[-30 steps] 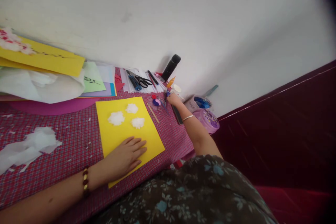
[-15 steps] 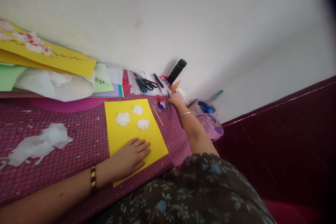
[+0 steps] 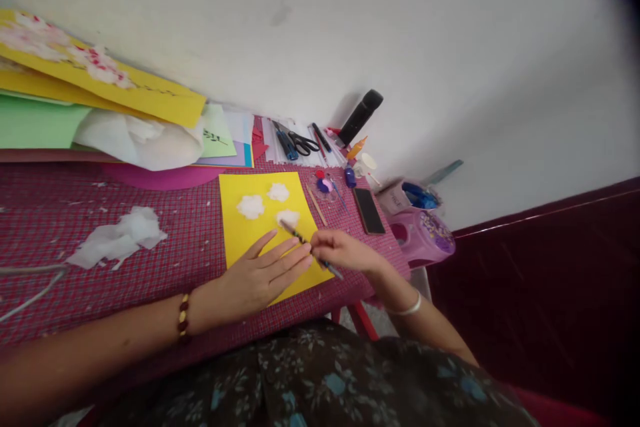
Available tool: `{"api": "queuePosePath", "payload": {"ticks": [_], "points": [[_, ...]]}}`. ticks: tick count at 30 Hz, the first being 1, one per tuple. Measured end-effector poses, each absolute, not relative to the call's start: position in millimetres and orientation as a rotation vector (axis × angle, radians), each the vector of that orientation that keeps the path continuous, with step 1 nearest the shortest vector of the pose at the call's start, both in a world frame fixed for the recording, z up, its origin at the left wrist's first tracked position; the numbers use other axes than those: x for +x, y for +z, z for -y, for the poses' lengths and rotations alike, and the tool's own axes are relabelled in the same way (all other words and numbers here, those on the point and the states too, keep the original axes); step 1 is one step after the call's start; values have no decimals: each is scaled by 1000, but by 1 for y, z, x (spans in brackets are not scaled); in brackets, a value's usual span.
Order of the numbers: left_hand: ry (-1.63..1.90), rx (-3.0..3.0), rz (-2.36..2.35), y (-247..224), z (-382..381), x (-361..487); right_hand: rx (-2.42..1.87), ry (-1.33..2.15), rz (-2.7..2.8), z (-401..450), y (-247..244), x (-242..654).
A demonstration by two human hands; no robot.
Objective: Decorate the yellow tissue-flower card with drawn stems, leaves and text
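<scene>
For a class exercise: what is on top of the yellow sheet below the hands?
Three white tufts lie on the yellow sheet. The left hand covers part of it, hiding what's beneath; the right hand holds a slim tool over it.

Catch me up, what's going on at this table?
A person is working bare-handed over a yellow sheet with three white tufts on its upper part. The right hand has a slim pen-like tool in its grip, held slantwise over the sheet. The left hand is spread over the lower part, close to the tool; I can't tell if they touch. A phone lies right of the sheet.
</scene>
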State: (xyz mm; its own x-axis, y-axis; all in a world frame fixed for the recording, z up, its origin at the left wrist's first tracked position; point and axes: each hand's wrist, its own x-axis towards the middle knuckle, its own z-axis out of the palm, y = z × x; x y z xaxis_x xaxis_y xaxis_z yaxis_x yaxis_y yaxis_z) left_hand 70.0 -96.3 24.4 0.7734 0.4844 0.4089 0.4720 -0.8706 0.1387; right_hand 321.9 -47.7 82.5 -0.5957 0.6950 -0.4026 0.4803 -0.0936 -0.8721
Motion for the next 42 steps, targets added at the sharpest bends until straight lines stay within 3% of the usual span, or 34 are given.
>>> {"api": "queuePosePath", "payload": {"ticks": [6, 9, 13, 18, 22, 26, 33, 38, 42], "points": [[343, 2858, -1003, 49, 100, 76, -1102, 2277, 1578, 91, 68, 332], [229, 2706, -1076, 46, 105, 80, -962, 2193, 1394, 86, 63, 334], [224, 2458, -1075, 45, 110, 85, -744, 2128, 1565, 81, 54, 324], [324, 2231, -1052, 61, 98, 95, -851, 1857, 1595, 78, 55, 302], [394, 2032, -1015, 80, 102, 78, -908, 1697, 1376, 66, 78, 317], [411, 1869, -1192, 78, 119, 49, -925, 1326, 1067, 44, 112, 349], [338, 2228, -1459, 84, 95, 80, -936, 1534, 1276, 40, 88, 305], [47, 2479, -1444, 89, 79, 110, -907, 1610, 1401, 54, 63, 283], [6, 2550, -1371, 77, 89, 92, -911, 1582, 1236, 52, 75, 303]]}}
